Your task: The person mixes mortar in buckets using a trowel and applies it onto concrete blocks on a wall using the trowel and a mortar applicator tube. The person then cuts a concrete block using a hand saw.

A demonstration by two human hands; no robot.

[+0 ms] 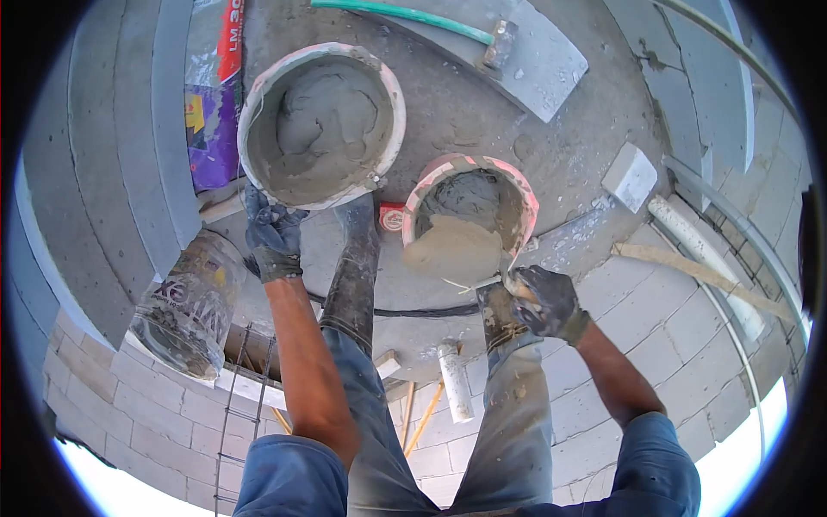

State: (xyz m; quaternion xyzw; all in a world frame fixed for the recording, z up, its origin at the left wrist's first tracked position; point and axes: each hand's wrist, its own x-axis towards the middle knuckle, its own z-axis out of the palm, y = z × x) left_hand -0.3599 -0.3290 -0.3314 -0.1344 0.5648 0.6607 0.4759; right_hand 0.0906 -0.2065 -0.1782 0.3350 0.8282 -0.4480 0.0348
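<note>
My right hand (550, 302), in a dark grey glove, is closed around the handle of a trowel. The trowel blade (452, 250) carries a layer of wet mortar and lies across the near rim of a small reddish bucket (527, 200). Darker grey mortar (465, 200) sits inside that bucket. My left hand (274, 231), gloved too, is at the near left rim of a larger bucket (392, 95). Its fingers are curled, and what they hold, if anything, is hidden. Wet mortar (327, 112) with a smeared surface lies in the larger bucket.
A mallet (501, 45) with a green handle rests on a pale slab (547, 73). At left are stacked blocks (112, 164), a purple and red bag (214, 138) and a tipped clear bucket (194, 302). A small red box (392, 217) stands between the mortar buckets. Pipes (706, 258) lie at right.
</note>
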